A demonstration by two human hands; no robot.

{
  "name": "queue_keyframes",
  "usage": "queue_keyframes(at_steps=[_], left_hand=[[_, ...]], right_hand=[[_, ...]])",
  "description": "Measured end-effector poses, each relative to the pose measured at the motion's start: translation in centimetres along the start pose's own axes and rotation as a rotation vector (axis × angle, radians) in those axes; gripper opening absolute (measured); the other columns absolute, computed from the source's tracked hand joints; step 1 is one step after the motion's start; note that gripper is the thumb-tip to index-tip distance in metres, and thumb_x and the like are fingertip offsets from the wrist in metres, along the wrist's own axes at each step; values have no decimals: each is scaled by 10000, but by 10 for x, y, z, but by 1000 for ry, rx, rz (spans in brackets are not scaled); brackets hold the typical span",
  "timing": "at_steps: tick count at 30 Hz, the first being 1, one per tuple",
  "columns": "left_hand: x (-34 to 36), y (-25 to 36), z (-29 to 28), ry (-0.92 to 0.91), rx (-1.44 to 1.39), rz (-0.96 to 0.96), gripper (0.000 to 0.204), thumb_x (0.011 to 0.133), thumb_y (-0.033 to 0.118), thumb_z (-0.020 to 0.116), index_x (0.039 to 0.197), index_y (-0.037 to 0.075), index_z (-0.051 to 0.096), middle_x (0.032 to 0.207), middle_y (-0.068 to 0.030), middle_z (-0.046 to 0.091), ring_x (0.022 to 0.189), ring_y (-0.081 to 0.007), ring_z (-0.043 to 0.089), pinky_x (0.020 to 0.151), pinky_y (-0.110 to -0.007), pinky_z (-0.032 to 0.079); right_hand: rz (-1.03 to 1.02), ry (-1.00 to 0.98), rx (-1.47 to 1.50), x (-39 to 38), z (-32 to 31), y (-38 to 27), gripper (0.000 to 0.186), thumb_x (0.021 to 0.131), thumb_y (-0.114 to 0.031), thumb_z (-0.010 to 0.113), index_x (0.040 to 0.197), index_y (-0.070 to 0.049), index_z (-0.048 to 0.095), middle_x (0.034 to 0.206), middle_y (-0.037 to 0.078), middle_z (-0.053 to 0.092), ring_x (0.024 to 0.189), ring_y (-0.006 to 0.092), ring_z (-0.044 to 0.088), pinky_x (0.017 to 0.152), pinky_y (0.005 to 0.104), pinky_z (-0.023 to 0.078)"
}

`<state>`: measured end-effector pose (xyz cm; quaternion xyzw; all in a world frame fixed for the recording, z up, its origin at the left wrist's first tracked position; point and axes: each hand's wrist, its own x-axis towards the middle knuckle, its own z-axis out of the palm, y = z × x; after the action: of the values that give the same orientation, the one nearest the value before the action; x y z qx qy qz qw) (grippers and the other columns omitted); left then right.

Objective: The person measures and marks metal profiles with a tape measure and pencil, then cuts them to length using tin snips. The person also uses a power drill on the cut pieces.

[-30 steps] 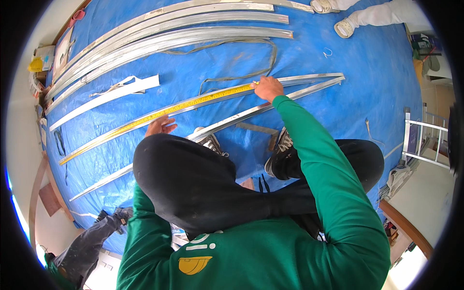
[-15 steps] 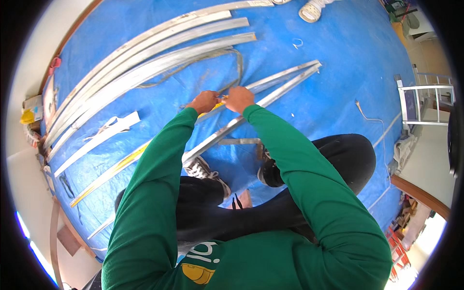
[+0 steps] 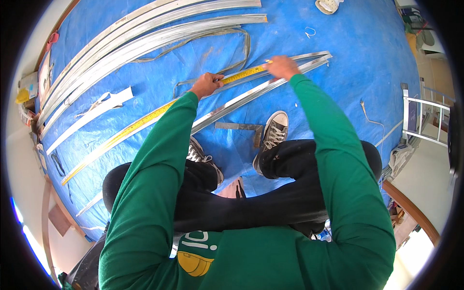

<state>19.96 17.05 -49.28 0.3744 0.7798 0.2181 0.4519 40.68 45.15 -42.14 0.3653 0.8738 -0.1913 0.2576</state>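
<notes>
A yellow tape measure blade [image 3: 145, 118] lies along a silver metal profile [image 3: 308, 54] that runs diagonally across the blue sheet. My left hand [image 3: 207, 83] is closed on the tape and profile near the middle. My right hand [image 3: 282, 67] grips the tape farther along, near the profile's right end. A second metal profile [image 3: 227, 110] runs parallel below them. A metal carpenter's square [image 3: 241, 126] lies between my shoes.
Several long metal strips [image 3: 159, 36] and a cable [image 3: 245, 48] lie beyond, with a white strip [image 3: 89, 118] at left. An aluminium ladder [image 3: 427, 104] stands at right. Another person's foot [image 3: 328, 5] shows at the top, and dark clothing [image 3: 82, 270] at lower left.
My left hand has moved right and up onto the upper tape. Since half a second ago, my hands have spread apart, the right one moving rightward and up, with yellow blade showing between them.
</notes>
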Motion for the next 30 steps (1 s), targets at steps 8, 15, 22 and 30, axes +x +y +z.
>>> queue_keyframes(at_steps=[8, 15, 22, 30], left_hand=[[3, 0, -9, -36, 7, 38, 466, 1032, 294, 789, 1469, 135, 748, 1277, -216, 813, 1159, -328, 785, 1021, -437, 586], [15, -14, -15, -134, -24, 19, 519, 1068, 293, 751, 1512, 33, 685, 1231, -177, 810, 1122, -256, 745, 1000, -420, 566], [-23, -40, -36, -147, -21, -15, 493, 1061, 264, 750, 1487, 21, 698, 1229, -179, 810, 1113, -233, 739, 1003, -403, 568], [-103, -74, -47, 126, 98, -62, 470, 1020, 248, 771, 1438, 37, 726, 1235, -227, 803, 1188, -321, 770, 1038, -437, 569]], right_hand=[[87, 103, -143, 19, -39, 79, 585, 1037, -615, 687, 1234, -82, 825, 1300, 185, 795, 1271, 397, 727, 1076, 522, 575], [57, 95, -208, 31, -36, 65, 538, 1036, -586, 703, 1248, -111, 837, 1283, 163, 807, 1227, 381, 754, 1033, 504, 603], [52, 8, -162, 25, -22, 27, 524, 1028, -582, 718, 1241, -120, 847, 1264, 125, 822, 1222, 348, 765, 1028, 491, 611], [-27, -220, -212, -1, -19, -40, 536, 1058, -594, 662, 1230, -124, 854, 1214, 106, 836, 1195, 333, 775, 1020, 480, 612]])
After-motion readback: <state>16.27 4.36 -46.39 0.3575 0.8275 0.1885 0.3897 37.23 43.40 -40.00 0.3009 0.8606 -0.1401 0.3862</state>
